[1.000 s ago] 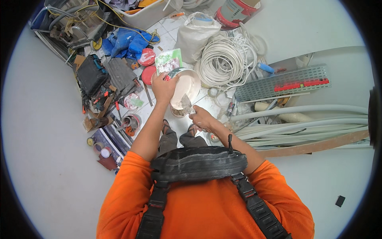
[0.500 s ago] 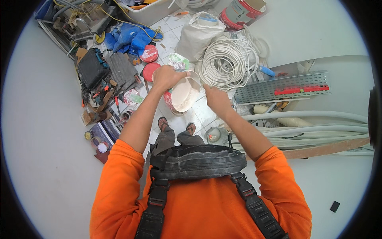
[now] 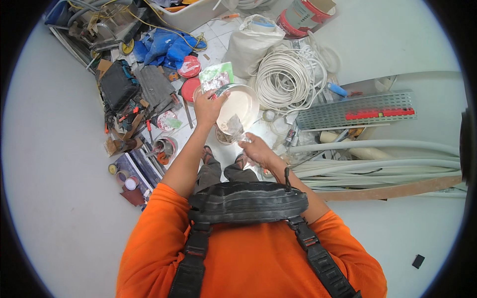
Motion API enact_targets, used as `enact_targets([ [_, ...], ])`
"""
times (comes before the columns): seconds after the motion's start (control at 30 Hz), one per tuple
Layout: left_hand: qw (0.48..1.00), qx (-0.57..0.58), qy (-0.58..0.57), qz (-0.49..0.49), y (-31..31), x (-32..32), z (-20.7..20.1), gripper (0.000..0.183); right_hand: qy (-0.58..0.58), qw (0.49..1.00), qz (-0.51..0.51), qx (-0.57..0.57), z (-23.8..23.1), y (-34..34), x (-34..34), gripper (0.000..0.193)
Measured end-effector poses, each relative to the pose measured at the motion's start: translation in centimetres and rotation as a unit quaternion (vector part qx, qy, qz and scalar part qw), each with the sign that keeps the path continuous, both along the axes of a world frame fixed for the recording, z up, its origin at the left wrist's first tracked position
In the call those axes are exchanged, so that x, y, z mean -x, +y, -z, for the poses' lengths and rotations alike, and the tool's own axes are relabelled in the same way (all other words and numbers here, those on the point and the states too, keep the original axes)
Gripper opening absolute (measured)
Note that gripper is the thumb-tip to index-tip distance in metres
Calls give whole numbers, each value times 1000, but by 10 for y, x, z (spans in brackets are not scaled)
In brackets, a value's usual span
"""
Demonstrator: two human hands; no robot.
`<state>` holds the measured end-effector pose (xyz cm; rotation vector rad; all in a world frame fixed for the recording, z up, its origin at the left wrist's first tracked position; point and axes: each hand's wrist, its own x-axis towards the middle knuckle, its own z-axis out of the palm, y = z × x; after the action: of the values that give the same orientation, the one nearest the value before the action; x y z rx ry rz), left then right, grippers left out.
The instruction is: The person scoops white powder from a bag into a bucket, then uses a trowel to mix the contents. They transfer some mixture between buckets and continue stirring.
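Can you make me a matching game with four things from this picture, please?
Things:
1. Bucket with a pale inside
2. Trowel
3. Spirit level
4. Cable

Clues:
A. Long and red, on perforated metal
B. Held in the left hand
C. White, wound in loops
D. Held in the right hand

Pairs: 1-B, 2-D, 3-A, 4-C

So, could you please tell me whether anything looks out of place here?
The left side looks untidy: a black case lies amid jumbled tools, and a red lid beyond the left hand is smeared white.
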<state>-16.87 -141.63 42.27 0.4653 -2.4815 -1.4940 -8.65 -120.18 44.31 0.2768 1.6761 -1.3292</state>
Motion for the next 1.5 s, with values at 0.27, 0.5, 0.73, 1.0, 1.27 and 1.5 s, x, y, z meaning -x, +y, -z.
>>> enact_targets([
  [0.27,953,-140,-263,-53,-32,-6,32,57,336,903,-119,-240,4,38,1,44],
  [0.5,928,24,-358,-105,-51,-62,160,72,282,942,32,-178,144,57,-54,34],
  [0.73,976,213,-44,10,2,-85,273,53,158,965,102,-185,297,45,-126,36],
  [1.0,955,235,145,109,18,-101,438,60,279,914,-28,-292,513,7,-96,44],
  [1.27,941,278,71,179,-13,-142,510,31,245,918,-203,-238,553,-17,-74,43],
  [1.5,962,268,18,58,-6,-113,492,49,220,934,-153,-236,548,13,-87,40],
])
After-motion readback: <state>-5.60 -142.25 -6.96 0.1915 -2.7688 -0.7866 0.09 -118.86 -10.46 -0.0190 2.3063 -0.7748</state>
